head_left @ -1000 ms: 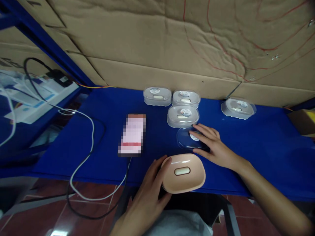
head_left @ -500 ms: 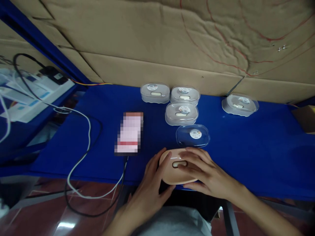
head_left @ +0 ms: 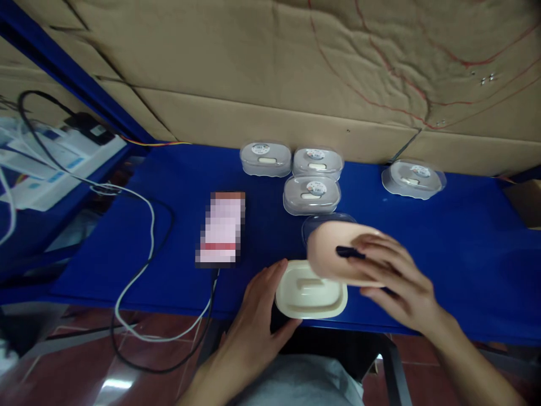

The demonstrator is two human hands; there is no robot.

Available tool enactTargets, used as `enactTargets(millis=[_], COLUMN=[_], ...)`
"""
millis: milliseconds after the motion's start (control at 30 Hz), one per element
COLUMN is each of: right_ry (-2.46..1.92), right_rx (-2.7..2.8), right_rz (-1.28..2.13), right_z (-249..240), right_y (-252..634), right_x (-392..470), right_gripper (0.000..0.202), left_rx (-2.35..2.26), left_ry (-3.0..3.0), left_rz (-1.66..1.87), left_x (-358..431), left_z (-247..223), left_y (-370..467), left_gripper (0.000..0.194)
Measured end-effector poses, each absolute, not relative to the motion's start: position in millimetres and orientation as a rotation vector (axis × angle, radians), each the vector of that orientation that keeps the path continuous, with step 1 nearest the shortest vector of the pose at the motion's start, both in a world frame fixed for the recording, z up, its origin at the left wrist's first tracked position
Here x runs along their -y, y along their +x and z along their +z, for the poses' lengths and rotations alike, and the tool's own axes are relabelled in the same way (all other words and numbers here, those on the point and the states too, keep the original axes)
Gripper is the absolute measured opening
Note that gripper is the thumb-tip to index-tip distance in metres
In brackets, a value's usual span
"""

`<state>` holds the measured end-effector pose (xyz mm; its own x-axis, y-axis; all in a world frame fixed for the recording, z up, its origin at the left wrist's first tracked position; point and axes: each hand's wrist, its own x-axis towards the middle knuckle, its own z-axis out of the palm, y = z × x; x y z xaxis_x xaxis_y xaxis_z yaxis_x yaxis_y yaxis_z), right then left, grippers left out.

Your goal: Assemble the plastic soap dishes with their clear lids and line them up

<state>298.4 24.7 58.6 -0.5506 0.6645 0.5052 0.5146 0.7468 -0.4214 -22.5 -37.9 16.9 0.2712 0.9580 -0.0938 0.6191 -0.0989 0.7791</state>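
Observation:
My right hand (head_left: 399,282) grips a peach-coloured oval cover (head_left: 325,251) with a slot in its middle, lifted and tilted. The cover hangs partly over a clear plastic lid (head_left: 310,225) lying on the table. Below it, near the front edge, a cream oval box part (head_left: 310,304) with a raised bar in its centre lies on the table. My left hand (head_left: 264,307) curls round the left end of this cream part, with thumb and fingers against its sides.
Several clear-lidded oval boxes stand at the back: one on the left (head_left: 266,160), two in the middle and one (head_left: 412,180) farther right. A phone (head_left: 220,228) with a cable lies left of my hands on the blue table (head_left: 443,265). A power strip (head_left: 63,169) is at far left.
My right hand has lifted the peach cover up and to the right, off the cream part, which now shows. My left hand has hardly moved.

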Motion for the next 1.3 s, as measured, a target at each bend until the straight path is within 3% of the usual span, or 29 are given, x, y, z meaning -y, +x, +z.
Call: enactTargets(millis=[233, 467, 567, 667, 933, 1033, 1300], right_ry=[-1.472, -1.616, -1.509, -1.223, -1.175, -1.183, -1.264], right_rx=[1.969, 2.131, 2.218, 2.441, 2.755, 2.759, 2.615], right_rz=[0.047, -0.049, -0.092, 0.02, 0.172, 0.272, 0.318], right_z=[38.7, 23.3, 35.6, 46.0, 51.9, 56.8, 49.1], right_y=[352.2, 342.9, 327.0, 303.6, 269.8, 271.2, 269.8], right_x=[-45.3, -49.1, -40.1, -32.4, -70.4, -80.5, -75.6], right_gripper=[0.043, 0.044, 0.058, 0.069, 0.079, 0.072, 0.07], left_rx=[-1.269, -1.168, -1.139, -1.174, -1.061, -1.052, -1.071], left_ry=[1.247, 0.67, 0.465, 0.274, 0.134, 0.097, 0.048], left_rz=[0.92, 1.222, 1.238, 1.238, 1.35, 1.332, 1.384], left_x=[42.9, 39.1, 36.6, 35.6, 32.2, 33.1, 34.4], left_z=[34.9, 47.6, 42.0, 34.3, 51.5, 57.7, 58.7], left_y=[-22.8, 1.3, 0.3, -1.8, 3.2, 0.1, -5.9], left_gripper=[0.082, 0.091, 0.089, 0.072, 0.045, 0.036, 0.039])
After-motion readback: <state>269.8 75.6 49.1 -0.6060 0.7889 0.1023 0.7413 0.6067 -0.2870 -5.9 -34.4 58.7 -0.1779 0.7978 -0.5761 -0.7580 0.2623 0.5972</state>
